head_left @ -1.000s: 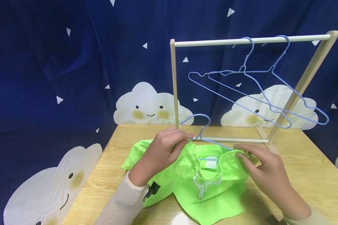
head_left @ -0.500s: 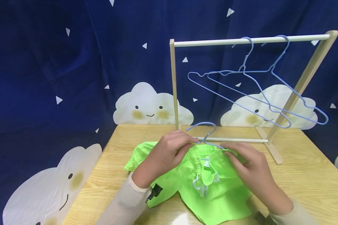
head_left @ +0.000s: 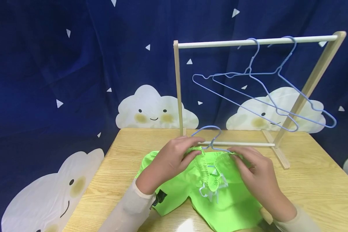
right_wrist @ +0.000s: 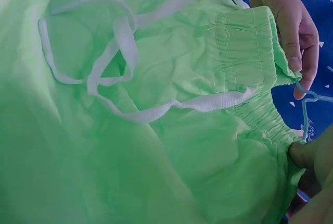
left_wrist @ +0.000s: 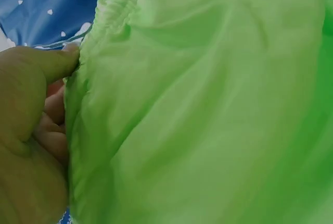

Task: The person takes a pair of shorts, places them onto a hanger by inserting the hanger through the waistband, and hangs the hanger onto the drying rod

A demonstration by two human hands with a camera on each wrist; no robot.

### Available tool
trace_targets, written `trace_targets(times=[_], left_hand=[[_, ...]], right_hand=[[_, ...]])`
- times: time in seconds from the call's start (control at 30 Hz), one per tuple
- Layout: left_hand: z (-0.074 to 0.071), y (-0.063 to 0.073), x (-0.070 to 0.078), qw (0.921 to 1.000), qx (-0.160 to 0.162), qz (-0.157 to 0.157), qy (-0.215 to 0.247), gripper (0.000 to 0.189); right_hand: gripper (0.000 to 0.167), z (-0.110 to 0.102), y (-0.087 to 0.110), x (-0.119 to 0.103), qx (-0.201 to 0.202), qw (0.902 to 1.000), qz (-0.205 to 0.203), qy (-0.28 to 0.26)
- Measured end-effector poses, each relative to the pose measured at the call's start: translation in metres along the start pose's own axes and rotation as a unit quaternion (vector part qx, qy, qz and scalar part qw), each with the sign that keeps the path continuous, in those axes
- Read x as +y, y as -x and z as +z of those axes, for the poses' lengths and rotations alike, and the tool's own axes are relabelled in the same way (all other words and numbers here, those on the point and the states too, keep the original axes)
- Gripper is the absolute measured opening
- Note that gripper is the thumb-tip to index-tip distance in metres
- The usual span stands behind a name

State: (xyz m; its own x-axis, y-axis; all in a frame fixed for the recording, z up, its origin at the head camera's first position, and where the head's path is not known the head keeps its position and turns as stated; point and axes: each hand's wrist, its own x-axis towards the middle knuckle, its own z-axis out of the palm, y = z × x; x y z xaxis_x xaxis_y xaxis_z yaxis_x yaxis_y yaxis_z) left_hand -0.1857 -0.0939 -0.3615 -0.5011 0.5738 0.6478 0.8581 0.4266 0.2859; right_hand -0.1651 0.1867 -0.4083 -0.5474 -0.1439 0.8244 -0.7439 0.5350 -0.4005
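Bright green shorts (head_left: 232, 209) with a gathered elastic waistband lie spread over the table. Both hands hold the waistband, one on each side. My left hand (head_left: 174, 154) pinches its left part between thumb and fingers, and my right hand (head_left: 258, 174) pinches the right part. A blue wire hanger (head_left: 210, 126) has its hook standing up out of the waist opening. Its shoulders run in under the cloth at both hands, and most of its lower frame is hidden inside the shorts. A white drawstring (right_wrist: 192, 104) dangles from the front of the waistband.
Behind the shorts stands a small wooden rack (head_left: 178, 87) with a white top rail (head_left: 214, 44). Two blue hangers (head_left: 261, 80) hang from that rail. The wooden table (head_left: 316, 174) extends to both sides, with a dark blue cloud-patterned curtain (head_left: 61, 64) behind.
My right hand has moved left, bringing the two sides of the waistband closer together. The hanger's hook has shifted slightly right and lower. Both hands keep their pinch on the shorts.
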Motion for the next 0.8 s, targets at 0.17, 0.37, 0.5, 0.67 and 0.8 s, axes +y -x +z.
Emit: trace_targets(times=[0.17, 0.37, 0.5, 0.67, 0.8], left_hand=[[-0.005, 0.003, 0.000, 0.9973, -0.032, -0.038, -0.054, 0.036], [-0.013, 0.006, -0.007, 0.9887, -0.051, -0.050, -0.132, 0.023], [-0.017, 0.007, -0.012, 0.9872, -0.045, -0.060, -0.141, 0.013], [-0.025, 0.009, -0.016, 0.9866, -0.034, -0.080, -0.138, 0.007], [-0.029, 0.010, -0.019, 0.9860, -0.031, -0.097, -0.131, 0.012]], right_hand=[[0.037, -0.003, 0.001, 0.002, -0.009, 0.9997, 0.015, 0.014], [0.036, -0.009, -0.002, 0.004, 0.003, 0.9994, 0.030, 0.014], [0.035, -0.014, -0.005, 0.006, 0.018, 0.9988, 0.043, 0.014], [0.032, -0.022, -0.009, 0.009, 0.044, 0.9978, 0.048, 0.014], [0.028, -0.027, -0.011, 0.012, 0.057, 0.9966, 0.058, 0.013]])
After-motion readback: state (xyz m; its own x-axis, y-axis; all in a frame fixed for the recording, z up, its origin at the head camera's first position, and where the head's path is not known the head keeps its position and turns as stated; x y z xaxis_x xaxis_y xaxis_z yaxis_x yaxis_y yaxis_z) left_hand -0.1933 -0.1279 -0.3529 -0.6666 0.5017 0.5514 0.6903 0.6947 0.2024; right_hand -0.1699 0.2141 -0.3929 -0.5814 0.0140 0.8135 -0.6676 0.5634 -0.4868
